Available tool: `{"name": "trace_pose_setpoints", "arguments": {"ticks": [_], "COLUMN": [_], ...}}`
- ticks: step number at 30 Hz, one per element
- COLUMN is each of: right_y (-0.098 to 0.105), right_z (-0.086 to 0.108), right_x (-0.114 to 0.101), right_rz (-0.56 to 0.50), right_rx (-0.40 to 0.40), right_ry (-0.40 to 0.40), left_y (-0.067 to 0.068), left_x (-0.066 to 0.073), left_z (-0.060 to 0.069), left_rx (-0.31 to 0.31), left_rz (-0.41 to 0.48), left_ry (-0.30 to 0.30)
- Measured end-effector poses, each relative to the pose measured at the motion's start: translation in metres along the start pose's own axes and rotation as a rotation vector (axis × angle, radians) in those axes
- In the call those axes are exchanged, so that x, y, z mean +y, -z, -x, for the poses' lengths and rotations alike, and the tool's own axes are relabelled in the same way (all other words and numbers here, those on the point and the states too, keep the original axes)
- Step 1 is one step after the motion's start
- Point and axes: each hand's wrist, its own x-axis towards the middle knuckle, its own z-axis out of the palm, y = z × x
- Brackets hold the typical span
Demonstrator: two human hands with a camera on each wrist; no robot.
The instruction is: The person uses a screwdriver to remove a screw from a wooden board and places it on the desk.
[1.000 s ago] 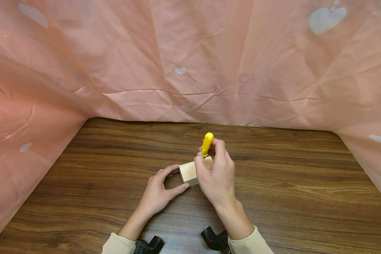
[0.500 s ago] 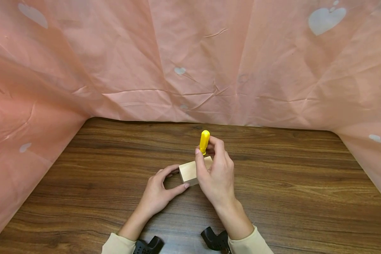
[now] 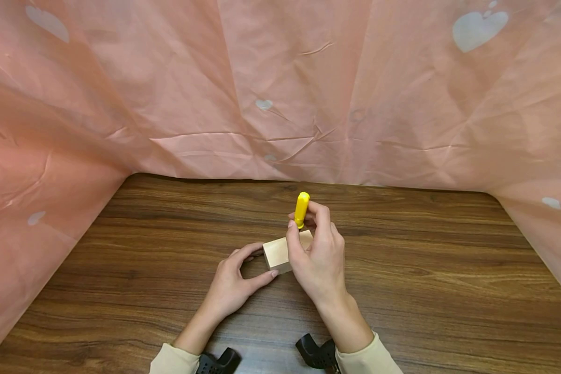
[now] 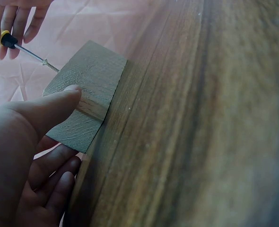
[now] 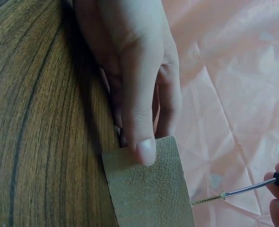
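Observation:
A pale wooden block (image 3: 277, 253) stands on the table, and my left hand (image 3: 230, 285) grips its left end between thumb and fingers. Above the block, my right hand (image 3: 321, 254) pinches a screwdriver (image 3: 301, 210) with a yellow handle near the handle's lower end. In the left wrist view, the metal shaft of the screwdriver (image 4: 30, 53) meets the head of a screw (image 4: 50, 65). That screw (image 5: 207, 200) stands almost upright on the block's top face (image 5: 149, 189) in the right wrist view, most of its thread showing. My right hand hides part of the block in the head view.
The brown wood-grain table (image 3: 425, 270) spreads around both hands. A pink curtain (image 3: 308, 93) with pale hearts encloses its back and sides. Black wrist-worn devices (image 3: 222, 361) sit by both cream sleeves (image 3: 369, 358).
The screwdriver's handle has tipped slightly left and become more upright, with my right thumb and fingers shifting along with it. My left hand and the block have stayed put.

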Motion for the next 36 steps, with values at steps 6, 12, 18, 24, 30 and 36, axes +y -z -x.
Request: {"name": "trace_pose_setpoints", "arguments": {"ticks": [6, 12, 18, 24, 30, 36], "right_y": [0.0001, 0.0000, -0.0017, -0.0026, -0.0026, -0.0021], "right_z": [0.0002, 0.0007, 0.0006, 0.0003, 0.0000, 0.0000], "right_x": [-0.0003, -0.0011, 0.0005, 0.0030, 0.0040, 0.0020], "right_rz": [0.004, 0.000, 0.016, 0.029, -0.007, -0.014], "right_rx": [-0.002, -0.004, 0.023, 0.047, 0.067, 0.076], "right_ry": [-0.006, -0.029, -0.006, 0.043, 0.044, 0.013], "left_y": [-0.0001, -0.0004, -0.0009, -0.0009, -0.0005, -0.0003], "left_x": [-0.0001, -0.0011, -0.0014, -0.0011, -0.0011, -0.0010], "left_z": [0.0000, 0.0000, 0.0000, 0.0003, 0.0006, 0.0006], "left_rx": [0.000, 0.000, -0.001, -0.003, -0.003, 0.000], "left_rz": [0.000, 0.004, 0.000, 0.001, 0.003, 0.006], "left_ry": [-0.001, -0.001, 0.003, 0.003, 0.002, -0.003]}}
